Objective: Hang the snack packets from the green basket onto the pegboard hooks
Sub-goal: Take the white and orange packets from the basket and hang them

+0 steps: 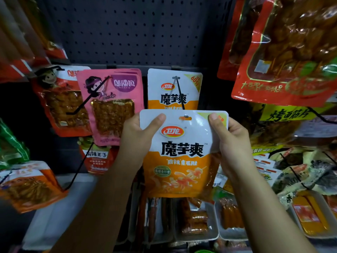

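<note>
**Hanging packet held at hook tip, hole lined up**

Facing you is the dark pegboard, its hooks loaded with packets to either side. On the centre hook one matching white-and-orange packet already hangs at the back, against the board.

You hold the orange snack packet upright in front of it, near the hook's free end. Your left hand pinches the top left corner, thumb across the front. Your right hand pinches the top right corner the same way. The fingers behind the packet are hidden.

Assessment of the packet: it looks light, a soft glossy film pouch with a flat sealed header. The film is likely slippery and will buckle if squeezed mid-body. The header is the stiffest part, so your corner grips are well placed.

The hang hole sits between your thumbs, and the hook tip appears to be at or just inside it; I cannot tell if it is through. Keep the header taut so the hole stays open.

The green basket is not in view.
</note>
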